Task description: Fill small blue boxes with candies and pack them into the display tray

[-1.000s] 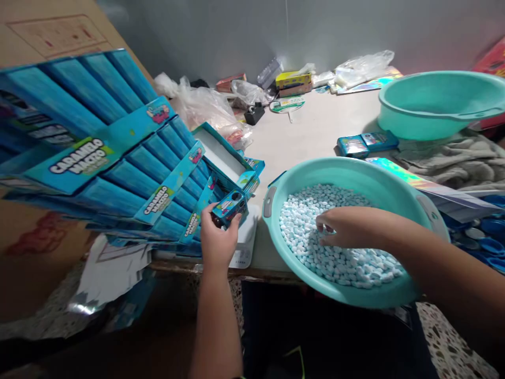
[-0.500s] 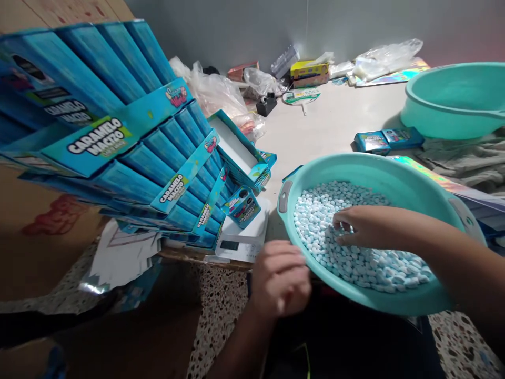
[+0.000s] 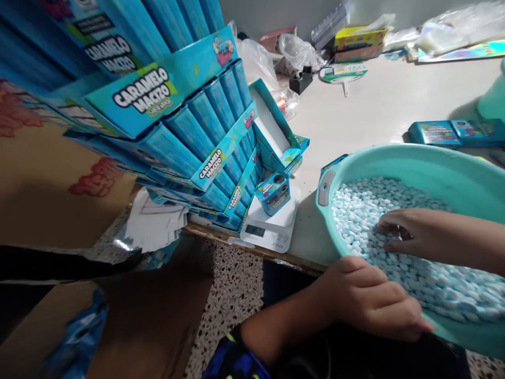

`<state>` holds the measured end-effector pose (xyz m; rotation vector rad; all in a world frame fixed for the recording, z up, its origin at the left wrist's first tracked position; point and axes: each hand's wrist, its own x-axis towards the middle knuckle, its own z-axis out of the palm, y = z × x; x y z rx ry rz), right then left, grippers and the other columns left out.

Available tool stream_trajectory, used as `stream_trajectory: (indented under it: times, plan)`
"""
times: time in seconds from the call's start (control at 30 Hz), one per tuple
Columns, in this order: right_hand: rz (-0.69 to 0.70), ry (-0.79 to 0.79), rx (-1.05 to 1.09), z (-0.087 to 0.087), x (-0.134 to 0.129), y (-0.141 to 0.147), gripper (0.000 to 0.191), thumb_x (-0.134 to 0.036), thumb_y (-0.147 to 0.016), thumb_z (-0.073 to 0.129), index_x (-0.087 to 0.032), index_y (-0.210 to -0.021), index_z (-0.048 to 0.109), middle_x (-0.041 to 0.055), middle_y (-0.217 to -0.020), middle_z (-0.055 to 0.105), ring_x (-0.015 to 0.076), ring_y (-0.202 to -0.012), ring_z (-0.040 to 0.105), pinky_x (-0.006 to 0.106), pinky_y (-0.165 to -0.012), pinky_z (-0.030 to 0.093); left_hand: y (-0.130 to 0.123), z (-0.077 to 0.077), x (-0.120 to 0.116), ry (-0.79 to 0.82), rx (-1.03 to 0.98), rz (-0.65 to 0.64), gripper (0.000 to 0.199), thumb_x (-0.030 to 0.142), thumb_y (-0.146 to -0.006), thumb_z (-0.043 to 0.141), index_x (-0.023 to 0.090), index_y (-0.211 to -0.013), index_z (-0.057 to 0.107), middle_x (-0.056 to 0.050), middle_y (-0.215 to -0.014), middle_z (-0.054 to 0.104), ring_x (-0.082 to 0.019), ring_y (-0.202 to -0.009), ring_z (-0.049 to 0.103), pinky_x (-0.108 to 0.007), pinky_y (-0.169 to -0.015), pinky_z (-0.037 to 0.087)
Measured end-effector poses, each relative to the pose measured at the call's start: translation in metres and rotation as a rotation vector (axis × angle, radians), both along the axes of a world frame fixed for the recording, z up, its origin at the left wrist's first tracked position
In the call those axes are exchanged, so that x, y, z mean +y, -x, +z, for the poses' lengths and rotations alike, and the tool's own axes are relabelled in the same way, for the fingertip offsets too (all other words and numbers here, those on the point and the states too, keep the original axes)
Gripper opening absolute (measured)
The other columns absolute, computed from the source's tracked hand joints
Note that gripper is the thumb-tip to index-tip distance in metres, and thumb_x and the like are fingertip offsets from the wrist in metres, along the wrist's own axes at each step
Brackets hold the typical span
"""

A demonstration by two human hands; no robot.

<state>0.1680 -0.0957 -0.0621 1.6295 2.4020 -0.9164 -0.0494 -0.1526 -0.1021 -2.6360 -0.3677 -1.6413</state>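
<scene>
A large turquoise tub at the right holds many small pale blue and white candies. My right hand reaches in from the right, its fingers curled down at the candies; whether it pinches any is hidden. My left hand is closed over the tub's near rim, knuckles up. Left of the tub, a small blue box stands on a white scale near the table's edge. Its display is too small to read.
Stacked blue display trays of candy boxes fill the left. An empty tray leans behind the scale. Blue packs lie beyond the tub; plastic bags and a yellow box sit farther back. An open carton stands below left.
My left hand has moved right and onto the tub's near rim, where it now grips. My right hand stays among the candies. The view has shifted, so the tub appears farther right.
</scene>
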Motion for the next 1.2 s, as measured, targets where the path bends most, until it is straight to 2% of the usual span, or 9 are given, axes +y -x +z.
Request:
stream_trajectory:
  times: [0.3, 0.4, 0.5, 0.57, 0.7, 0.8, 0.97, 1.1, 1.2]
  plan:
    - [0.026, 0.060, -0.016, 0.003, 0.002, 0.001, 0.016, -0.037, -0.083, 0.061, -0.021, -0.078, 0.059, 0.0041, -0.072, 0.063, 0.0215, -0.067, 0.054, 0.034, -0.063, 0.035, -0.005, -0.020, 0.009, -0.104, 0.100, -0.095, 0.035, 0.056, -0.095, 0.063, 0.026, -0.081, 0.072, 0.009, -0.071, 0.068, -0.005, -0.057, 0.053, -0.031, -0.055, 0.034]
    - [0.021, 0.057, -0.018, 0.007, 0.002, 0.004, 0.013, -0.033, -0.081, 0.061, -0.021, -0.077, 0.058, 0.0035, -0.073, 0.064, 0.0206, -0.067, 0.054, 0.033, -0.063, 0.035, 0.003, -0.011, 0.014, -0.171, 0.046, -0.058, 0.032, 0.054, -0.095, 0.063, 0.025, -0.086, 0.072, 0.008, -0.077, 0.070, -0.005, -0.065, 0.058, -0.025, -0.058, 0.042]
    - [-0.001, 0.052, -0.059, 0.012, 0.002, 0.009, 0.011, -0.030, -0.079, 0.063, -0.020, -0.077, 0.058, 0.0032, -0.073, 0.065, 0.0198, -0.067, 0.055, 0.032, -0.062, 0.033, 0.027, 0.007, 0.023, -0.120, -0.012, -0.020, 0.024, 0.042, -0.099, 0.058, 0.021, -0.096, 0.069, 0.002, -0.093, 0.071, -0.009, -0.091, 0.066, -0.020, -0.079, 0.054]
    - [-0.014, 0.051, -0.097, 0.016, 0.002, 0.011, 0.010, -0.029, -0.079, 0.064, -0.020, -0.079, 0.060, 0.0038, -0.074, 0.066, 0.0201, -0.068, 0.056, 0.032, -0.062, 0.033, 0.047, 0.017, 0.033, 0.004, -0.105, 0.166, 0.017, 0.028, -0.098, 0.056, 0.021, -0.112, 0.063, -0.002, -0.108, 0.068, -0.014, -0.109, 0.065, -0.027, -0.098, 0.055]
    - [-0.029, 0.060, -0.113, 0.024, 0.002, 0.015, 0.015, -0.031, -0.082, 0.064, -0.019, -0.092, 0.067, 0.0071, -0.087, 0.071, 0.0231, -0.075, 0.062, 0.032, -0.065, 0.037, 0.078, 0.023, 0.061, 0.236, -0.276, 0.774, 0.064, 0.020, -0.086, 0.072, 0.017, -0.142, 0.043, -0.018, -0.143, 0.045, -0.031, -0.141, 0.043, -0.053, -0.114, 0.047]
    - [-0.036, 0.068, -0.138, 0.031, 0.002, 0.017, 0.017, -0.030, -0.083, 0.064, -0.019, -0.095, 0.069, 0.0085, -0.092, 0.072, 0.0249, -0.080, 0.065, 0.033, -0.066, 0.038, 0.084, 0.018, 0.081, 0.405, -0.224, 0.901, 0.079, 0.026, -0.081, 0.078, 0.012, -0.147, 0.038, -0.024, -0.146, 0.042, -0.036, -0.142, 0.042, -0.056, -0.115, 0.045]
    - [-0.040, 0.069, -0.145, 0.040, 0.002, 0.019, 0.021, -0.031, -0.083, 0.066, -0.019, -0.100, 0.070, 0.0089, -0.096, 0.072, 0.0271, -0.082, 0.065, 0.033, -0.063, 0.038, 0.079, 0.034, 0.092, 0.378, -0.252, 0.843, 0.073, 0.022, -0.082, 0.079, 0.013, -0.146, 0.047, -0.017, -0.124, 0.066, -0.029, -0.114, 0.066, -0.047, -0.101, 0.056]
    - [-0.048, 0.066, -0.163, 0.049, -0.001, 0.019, 0.024, -0.032, -0.084, 0.068, -0.018, -0.103, 0.071, 0.0106, -0.100, 0.072, 0.0281, -0.084, 0.066, 0.034, -0.062, 0.038, 0.065, 0.068, 0.088, 0.045, 0.124, 0.511, 0.058, 0.007, -0.086, 0.070, 0.018, -0.142, 0.056, -0.012, -0.127, 0.069, -0.025, -0.121, 0.064, -0.042, -0.107, 0.052]
    - [-0.032, 0.025, -0.146, 0.059, -0.004, 0.020, 0.024, -0.027, -0.085, 0.066, -0.016, -0.106, 0.072, 0.0125, -0.102, 0.073, 0.0283, -0.085, 0.067, 0.034, -0.063, 0.040, 0.052, 0.085, 0.087, 0.002, 0.325, 0.326, 0.053, 0.001, -0.089, 0.060, 0.017, -0.140, 0.058, -0.011, -0.127, 0.070, -0.024, -0.121, 0.062, -0.042, -0.107, 0.052]
